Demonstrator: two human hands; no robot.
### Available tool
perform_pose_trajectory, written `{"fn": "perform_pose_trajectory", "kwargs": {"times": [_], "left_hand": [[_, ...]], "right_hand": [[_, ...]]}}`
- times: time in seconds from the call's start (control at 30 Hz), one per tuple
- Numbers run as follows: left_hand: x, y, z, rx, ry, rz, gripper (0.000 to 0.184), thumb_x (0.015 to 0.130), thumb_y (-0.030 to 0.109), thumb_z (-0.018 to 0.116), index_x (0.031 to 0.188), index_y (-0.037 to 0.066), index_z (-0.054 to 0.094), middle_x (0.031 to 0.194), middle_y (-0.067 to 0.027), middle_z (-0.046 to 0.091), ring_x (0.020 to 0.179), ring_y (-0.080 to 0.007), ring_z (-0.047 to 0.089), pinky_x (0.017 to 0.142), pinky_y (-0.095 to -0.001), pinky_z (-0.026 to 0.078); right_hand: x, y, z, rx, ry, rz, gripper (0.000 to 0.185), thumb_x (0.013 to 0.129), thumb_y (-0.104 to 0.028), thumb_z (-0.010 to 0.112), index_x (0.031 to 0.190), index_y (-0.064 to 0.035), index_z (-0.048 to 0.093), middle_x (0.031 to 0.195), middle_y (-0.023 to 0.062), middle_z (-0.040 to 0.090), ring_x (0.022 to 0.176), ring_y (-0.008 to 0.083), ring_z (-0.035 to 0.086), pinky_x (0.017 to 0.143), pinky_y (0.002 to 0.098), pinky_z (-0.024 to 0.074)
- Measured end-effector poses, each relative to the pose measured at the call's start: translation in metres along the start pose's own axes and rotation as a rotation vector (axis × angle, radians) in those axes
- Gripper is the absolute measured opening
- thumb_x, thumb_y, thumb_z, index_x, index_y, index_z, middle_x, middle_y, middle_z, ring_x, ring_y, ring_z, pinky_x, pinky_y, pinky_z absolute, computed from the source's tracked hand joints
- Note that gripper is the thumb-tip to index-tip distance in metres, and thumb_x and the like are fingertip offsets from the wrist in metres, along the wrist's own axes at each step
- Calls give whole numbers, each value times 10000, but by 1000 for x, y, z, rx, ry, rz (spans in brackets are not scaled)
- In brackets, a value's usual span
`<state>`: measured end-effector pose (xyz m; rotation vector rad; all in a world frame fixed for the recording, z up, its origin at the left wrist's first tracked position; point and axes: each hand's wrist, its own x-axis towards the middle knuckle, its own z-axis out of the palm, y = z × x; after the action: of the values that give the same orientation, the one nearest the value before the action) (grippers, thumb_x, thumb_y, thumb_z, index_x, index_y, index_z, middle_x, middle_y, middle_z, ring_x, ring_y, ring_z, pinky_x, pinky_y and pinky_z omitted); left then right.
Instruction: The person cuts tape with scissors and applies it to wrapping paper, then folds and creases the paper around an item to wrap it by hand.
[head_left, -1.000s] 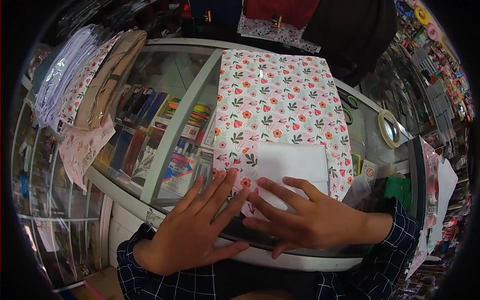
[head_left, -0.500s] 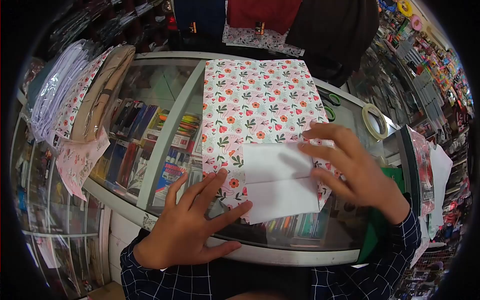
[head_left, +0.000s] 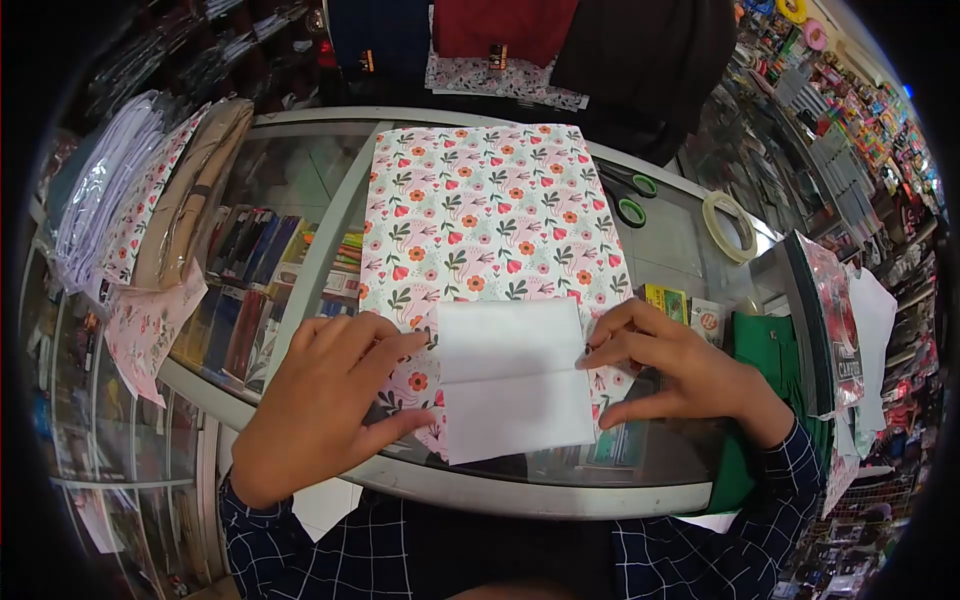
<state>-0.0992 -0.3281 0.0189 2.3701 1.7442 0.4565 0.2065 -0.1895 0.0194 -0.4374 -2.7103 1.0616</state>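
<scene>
A: You are at a glass-topped display counter (head_left: 520, 492) framed in pale metal, with colourful packaged goods (head_left: 870, 140) crowding the background past its right end. How do your fingers stand?

B: On your left hand (head_left: 325, 410), thumb and forefinger are parted, their tips at the left margin of the pink-and-white, flower-printed paper sheet (head_left: 490, 215); the other fingers are curled close together. On your right hand (head_left: 690, 375), the fingertips bunch at the right edge of the white, rectangular, creased paper piece (head_left: 515, 345), with the thumb apart from them, nearer you. Whether those fingertips pinch anything, I cannot tell.

A: Where does your paper lie?

B: Your white piece is on the near end of the printed sheet, between your hands, close to the counter's near edge. The sheet stretches from there towards the far edge.

A: And farther out?

B: Just right of the sheet, towards the far edge, you have black scissors with green-lined handles (head_left: 621, 208); farther right along that edge, a round cream tape roll (head_left: 712, 230). By the far left corner are tan folded garments in clear plastic (head_left: 185, 205). Beyond the far edge, you face a deep red cloth (head_left: 505, 25).
</scene>
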Motion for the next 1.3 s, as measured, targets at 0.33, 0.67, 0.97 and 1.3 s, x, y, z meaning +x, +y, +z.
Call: {"fn": "perform_pose_trajectory", "kwargs": {"times": [0.33,0.67,0.97,1.3], "left_hand": [[1,11,4,89,-10,10,887,574,600,821,1185,5,579,1087,-154,515,1027,-330,486,917,-428,356],[25,-5,1,-32,11,-82,389,815,258,744,1130,48,655,823,-67,564,742,-239,553,797,-345,417],[38,3,0,-400,39,-304,225,741,41,782,929,16,661,844,-39,573,637,-102,563,570,-254,456],[23,0,7,-308,79,-6,140,752,12,710,849,12,608,886,-74,604,700,-212,641,619,-322,523]], "right_hand": [[-1,-19,20,-273,66,-13,416,775,-339,798,1031,-95,579,1103,90,511,905,250,501,796,375,429],[18,-1,0,232,166,375,516,825,-79,749,1285,-27,520,1092,85,565,787,118,600,669,238,483],[30,7,-15,113,80,364,279,813,-26,710,1067,-12,595,895,94,570,687,155,559,631,300,478],[18,3,3,-26,95,34,120,823,3,636,902,-19,548,938,99,541,745,219,576,609,302,473]]}}
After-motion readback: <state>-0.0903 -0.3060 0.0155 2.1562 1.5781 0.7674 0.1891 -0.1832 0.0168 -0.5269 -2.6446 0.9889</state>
